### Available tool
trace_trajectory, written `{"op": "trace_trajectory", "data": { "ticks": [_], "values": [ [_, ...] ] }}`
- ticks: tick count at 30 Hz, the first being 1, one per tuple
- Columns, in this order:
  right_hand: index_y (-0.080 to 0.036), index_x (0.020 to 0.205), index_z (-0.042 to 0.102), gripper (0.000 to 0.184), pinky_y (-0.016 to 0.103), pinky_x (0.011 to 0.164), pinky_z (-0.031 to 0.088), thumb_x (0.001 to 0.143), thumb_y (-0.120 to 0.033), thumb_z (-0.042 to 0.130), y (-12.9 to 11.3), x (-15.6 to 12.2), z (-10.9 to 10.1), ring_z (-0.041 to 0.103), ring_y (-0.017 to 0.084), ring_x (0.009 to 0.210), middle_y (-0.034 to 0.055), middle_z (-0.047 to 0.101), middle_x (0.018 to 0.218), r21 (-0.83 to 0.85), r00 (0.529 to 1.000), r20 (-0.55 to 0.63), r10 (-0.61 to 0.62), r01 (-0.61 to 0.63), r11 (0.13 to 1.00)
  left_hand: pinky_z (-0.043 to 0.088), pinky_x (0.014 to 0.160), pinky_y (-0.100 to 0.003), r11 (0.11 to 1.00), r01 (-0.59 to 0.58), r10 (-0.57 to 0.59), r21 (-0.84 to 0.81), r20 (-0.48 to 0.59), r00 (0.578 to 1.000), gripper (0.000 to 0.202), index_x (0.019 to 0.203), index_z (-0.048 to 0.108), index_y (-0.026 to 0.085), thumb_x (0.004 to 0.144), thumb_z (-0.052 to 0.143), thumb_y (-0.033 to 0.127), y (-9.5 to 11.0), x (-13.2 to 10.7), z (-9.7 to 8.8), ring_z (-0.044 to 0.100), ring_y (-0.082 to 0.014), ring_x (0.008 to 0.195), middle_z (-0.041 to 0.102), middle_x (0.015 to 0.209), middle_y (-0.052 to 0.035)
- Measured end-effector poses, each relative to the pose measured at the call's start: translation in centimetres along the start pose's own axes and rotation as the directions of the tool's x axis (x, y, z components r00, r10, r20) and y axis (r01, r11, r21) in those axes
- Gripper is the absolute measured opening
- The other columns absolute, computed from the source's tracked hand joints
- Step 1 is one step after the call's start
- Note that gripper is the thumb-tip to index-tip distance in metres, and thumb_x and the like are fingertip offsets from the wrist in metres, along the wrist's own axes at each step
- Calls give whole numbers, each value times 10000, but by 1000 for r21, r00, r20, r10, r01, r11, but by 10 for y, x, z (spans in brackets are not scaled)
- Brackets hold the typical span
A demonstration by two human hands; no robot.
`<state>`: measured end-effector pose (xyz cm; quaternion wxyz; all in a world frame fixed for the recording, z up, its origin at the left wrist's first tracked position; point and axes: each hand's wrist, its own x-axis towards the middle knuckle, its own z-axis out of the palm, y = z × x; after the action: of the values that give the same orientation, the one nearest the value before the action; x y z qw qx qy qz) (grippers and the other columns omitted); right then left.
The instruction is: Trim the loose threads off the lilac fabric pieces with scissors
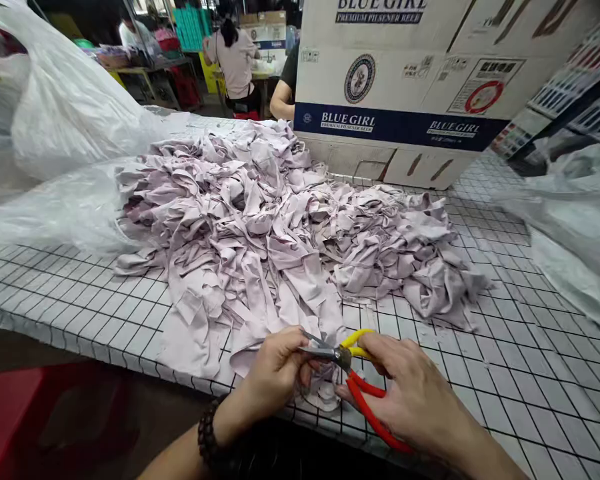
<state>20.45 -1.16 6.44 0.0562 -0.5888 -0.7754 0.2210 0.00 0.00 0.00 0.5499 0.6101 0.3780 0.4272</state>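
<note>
Workroom tables and people fill the far side of the head view: a person in a pale top (pixel 236 63) sits with their back turned, and another person's bare arm (pixel 283 100) shows beside a large Blue Girl carton (pixel 395 80). That carton stands at the far right of a table (pixel 500 373) covered in white, black-checked sheeting. Clear plastic bags lie at both sides, one on the left (pixel 75 133) and one on the right (pixel 580 220). At the near left, below the table's edge, is a red plastic stool (pixel 20 420).

Across the middle of the table spreads a heap of pale mauve cloth pieces (pixel 250 213), its near end trailing to the table's near edge. There the left hand (pixel 275 370), a dark beaded bracelet (pixel 209 433) on its wrist, pinches a bit of cloth (pixel 325 397) between its fingers. The right hand (pixel 405 377) grips scissors (pixel 344 358) by their yellow and red handles. Their blades are parted and point left, right at the left hand's fingers; whether they touch the cloth, I cannot tell.
</note>
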Motion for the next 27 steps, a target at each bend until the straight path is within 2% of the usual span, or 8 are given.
{"op": "trace_trajectory", "data": {
  "ticks": [6,11,18,27],
  "values": [
    [-239,788,540,294,320,667,409,800,-514,642,1,0,1,521,167,619,-30,546,681,-1,999,14,-35,36,999,412,525,-185,999,-32,31,19,19,999,293,639,605,151,896,471,106,5,1,-3,513,-86,500,521,598,13],
    [-234,740,526,308,289,628,384,819,-516,619,2,2,2,472,140,560,-49,502,616,-6,998,-19,-64,64,998,420,506,-188,1000,-28,29,-4,22,999,274,676,640,149,897,479,125,7,3,-4,516,-85,480,534,611,7],
    [-222,664,492,362,262,583,352,813,-527,619,4,1,6,390,105,477,-73,446,539,-48,990,-86,-116,112,993,415,446,-184,996,38,-36,-82,27,999,283,697,650,134,920,503,226,10,4,-3,503,-73,433,544,644,-7],
    [-221,626,474,330,219,499,309,782,-452,650,5,1,7,350,89,442,-85,418,489,-18,977,-150,-152,151,988,417,430,-180,980,95,-91,-174,29,995,362,739,703,113,920,554,389,14,4,-2,495,-60,433,573,684,-29]
  ]
}}
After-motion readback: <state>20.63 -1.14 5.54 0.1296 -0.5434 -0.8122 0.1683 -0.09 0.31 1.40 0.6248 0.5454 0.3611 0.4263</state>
